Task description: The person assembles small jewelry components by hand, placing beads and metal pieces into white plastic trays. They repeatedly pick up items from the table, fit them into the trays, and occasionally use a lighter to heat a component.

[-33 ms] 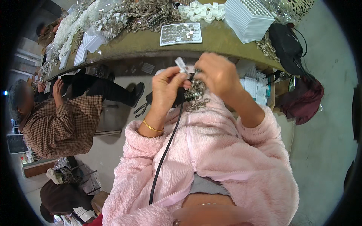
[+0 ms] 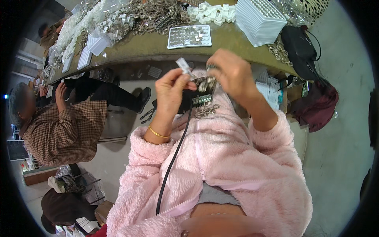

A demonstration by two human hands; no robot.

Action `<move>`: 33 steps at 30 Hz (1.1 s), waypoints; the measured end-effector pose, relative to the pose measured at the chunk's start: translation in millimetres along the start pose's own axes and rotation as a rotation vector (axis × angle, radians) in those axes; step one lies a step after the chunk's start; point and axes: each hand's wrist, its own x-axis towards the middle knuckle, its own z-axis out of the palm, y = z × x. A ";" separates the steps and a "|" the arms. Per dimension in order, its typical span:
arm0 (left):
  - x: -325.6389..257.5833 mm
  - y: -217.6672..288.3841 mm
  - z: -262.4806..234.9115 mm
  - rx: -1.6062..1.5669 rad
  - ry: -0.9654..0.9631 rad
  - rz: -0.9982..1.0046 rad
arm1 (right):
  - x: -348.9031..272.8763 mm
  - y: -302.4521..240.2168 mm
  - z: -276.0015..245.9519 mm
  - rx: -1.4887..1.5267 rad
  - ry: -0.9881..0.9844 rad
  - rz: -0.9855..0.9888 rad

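Observation:
My left hand (image 2: 170, 89) pinches a small white rectangular piece (image 2: 182, 65) between thumb and fingertips, its upper end sticking up. To the right, my right hand (image 2: 233, 75) is raised and blurred, its fingers curled together around something small and dark that I cannot make out. Silvery metal chain (image 2: 207, 85) hangs between and below the hands. More of the chain rests on my lap, beside a small strip with rows of shiny dots (image 2: 202, 99). A gold bangle circles my left wrist.
Across the table (image 2: 150, 46) lie a white tray of round silvery pieces (image 2: 189, 37), heaped chains (image 2: 158, 17), white pieces (image 2: 213, 14) and stacked white trays (image 2: 260, 21). A black bag (image 2: 299, 47) hangs at right. A co-worker (image 2: 65, 130) sits at left. A black cable (image 2: 173, 158) crosses my front.
My left hand has shifted slightly left with the white piece. My right hand has moved a little up and away from it, widening the gap between the hands.

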 end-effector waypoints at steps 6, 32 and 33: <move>1.1 16.8 -15.5 -0.043 0.011 0.125 | 35.9 70.8 -4.2 -0.350 -0.031 0.177; -4.9 35.6 11.8 0.059 -0.119 0.134 | 8.9 -16.6 15.7 0.331 -0.025 0.192; -5.3 36.6 12.1 0.027 -0.127 0.114 | 7.3 -19.4 17.2 0.389 0.009 0.254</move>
